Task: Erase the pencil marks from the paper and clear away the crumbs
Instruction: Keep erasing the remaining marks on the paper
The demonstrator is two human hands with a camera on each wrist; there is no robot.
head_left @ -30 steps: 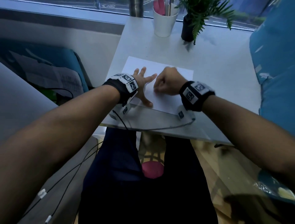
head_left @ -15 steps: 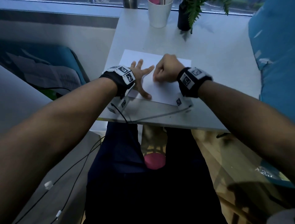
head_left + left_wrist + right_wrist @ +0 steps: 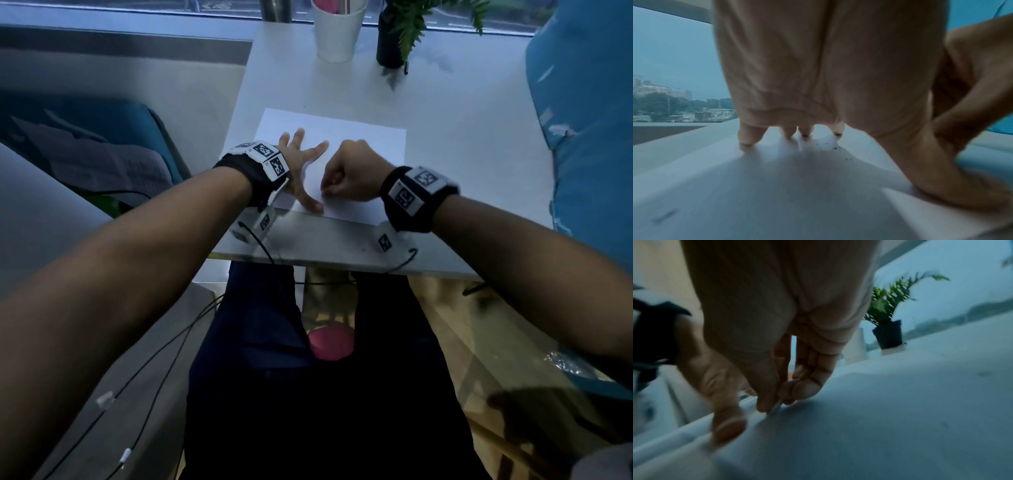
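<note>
Pressing down with my left hand (image 3: 301, 164), I keep its fingers straight and spread flat on the paper (image 3: 363, 144), with the thumb stretched toward the near edge of the sheet. The paper lies on the white desk (image 3: 462, 137), close to the edge nearest to me. My right hand (image 3: 352, 171) is just beside the left one, at about 3 o'clock from it, and it is curled like a fist with its fingertips down on the sheet. In the right wrist view the thumb and the first fingers pinch a small pale eraser (image 3: 776, 408), and its tip touches the paper. In the left wrist view some small dark crumbs (image 3: 835, 147) lie on the sheet near my fingertips (image 3: 748, 136). At 12 o'clock from the paper, at the far end of the desk by the window, stand a white cup (image 3: 337, 31) and a small plant in a black pot (image 3: 390, 51), the pot at 3 o'clock from the cup. Pencil marks I cannot make out on the paper.
</note>
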